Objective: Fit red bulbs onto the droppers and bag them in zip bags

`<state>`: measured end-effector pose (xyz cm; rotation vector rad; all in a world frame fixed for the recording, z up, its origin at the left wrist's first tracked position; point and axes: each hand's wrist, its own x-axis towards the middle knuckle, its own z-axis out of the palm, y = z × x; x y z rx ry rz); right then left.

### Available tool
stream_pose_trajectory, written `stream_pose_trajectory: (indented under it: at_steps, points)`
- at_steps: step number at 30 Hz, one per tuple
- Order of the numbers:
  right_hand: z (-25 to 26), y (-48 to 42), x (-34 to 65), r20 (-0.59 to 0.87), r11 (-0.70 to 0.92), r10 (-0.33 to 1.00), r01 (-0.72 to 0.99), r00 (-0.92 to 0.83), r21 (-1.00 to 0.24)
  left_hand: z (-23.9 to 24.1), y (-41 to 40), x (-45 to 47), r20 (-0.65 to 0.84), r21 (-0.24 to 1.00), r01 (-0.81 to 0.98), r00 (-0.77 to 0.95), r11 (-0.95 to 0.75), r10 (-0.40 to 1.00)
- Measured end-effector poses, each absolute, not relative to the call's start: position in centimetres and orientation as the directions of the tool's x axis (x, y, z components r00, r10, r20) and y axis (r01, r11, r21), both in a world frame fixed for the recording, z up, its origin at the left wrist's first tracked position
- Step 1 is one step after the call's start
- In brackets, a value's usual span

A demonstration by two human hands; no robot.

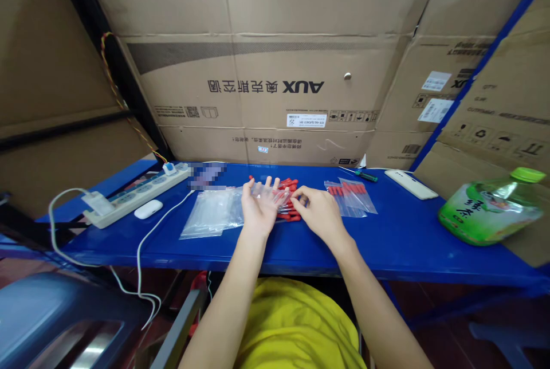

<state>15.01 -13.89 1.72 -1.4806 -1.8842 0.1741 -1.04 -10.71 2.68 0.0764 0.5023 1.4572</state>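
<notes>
My left hand (261,208) is palm up near the middle of the blue table, its fingers stretched out. A clear plastic bag (280,197) lies across its palm and fingers. From the right, my right hand (318,208) has thumb and forefinger pinched together at the bag's edge. Beneath and behind the hands is a pile of small red-ended pieces (294,218), partly hidden; their exact kind is unclear. Flat clear bags (210,214) are stacked left of my left hand. To the right of my right hand lie bags holding red pieces (350,190).
A power strip (137,192), a white earbud case (148,209) and a white cable (150,231) occupy the left side. A green screwdriver (366,176), a white phone-like block (411,184) and a green-labelled bottle (485,211) stand right. Cardboard (258,59) walls the back.
</notes>
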Motion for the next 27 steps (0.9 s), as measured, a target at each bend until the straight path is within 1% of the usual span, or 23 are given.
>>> stream_pose_trajectory:
  at_steps: [3,6,9,13,15,17,21,22,24,26,27]
  points:
    - [2.3,-14.5,16.9,0.345,0.377,0.908,0.818,-0.236,-0.434,2.7,-10.7,-1.1,-0.262,0.318,-0.942,0.024,0.109,0.965]
    - [2.7,-15.1,17.5,0.286,0.442,0.893,0.797,-0.347,-0.412,2.7,-10.7,-1.2,-0.231,0.287,-0.954,0.016,0.083,0.973]
    - [2.6,-15.1,16.4,0.296,0.469,0.879,0.793,-0.374,-0.39,2.6,-10.6,-1.4,-0.212,0.278,-0.959,-0.001,0.059,0.977]
    - [1.8,-14.6,14.2,0.291,0.46,0.874,0.855,-0.389,-0.241,2.4,-10.3,-1.6,-0.19,0.257,-0.966,-0.025,0.025,0.982]
    - [1.5,-14.4,13.6,0.291,0.45,0.875,0.872,-0.387,-0.194,2.3,-10.3,-1.7,-0.182,0.243,-0.97,-0.033,0.013,0.983]
    - [1.3,-14.3,13.4,0.309,0.452,0.872,0.867,-0.38,-0.21,2.3,-10.3,-1.8,-0.179,0.232,-0.973,-0.046,-0.003,0.983]
    - [2.0,-14.4,14.7,0.362,0.454,0.871,0.825,-0.332,-0.336,2.3,-10.4,-1.9,-0.175,0.199,-0.979,-0.076,-0.04,0.982]
    - [2.3,-14.4,15.3,0.367,0.454,0.871,0.819,-0.325,-0.352,2.4,-10.5,-2.0,-0.175,0.186,-0.981,-0.084,-0.051,0.981]
    - [3.1,-14.6,17.1,0.38,0.444,0.872,0.827,-0.31,-0.344,2.4,-10.5,-2.1,-0.176,0.162,-0.984,-0.106,-0.077,0.979]
    - [3.9,-15.1,19.3,0.426,0.441,0.858,0.835,-0.285,-0.328,2.4,-10.5,-2.2,-0.176,0.142,-0.985,-0.124,-0.099,0.976]
    - [4.4,-15.4,20.3,0.455,0.437,0.851,0.832,-0.261,-0.341,2.4,-10.5,-2.2,-0.175,0.134,-0.985,-0.127,-0.104,0.976]
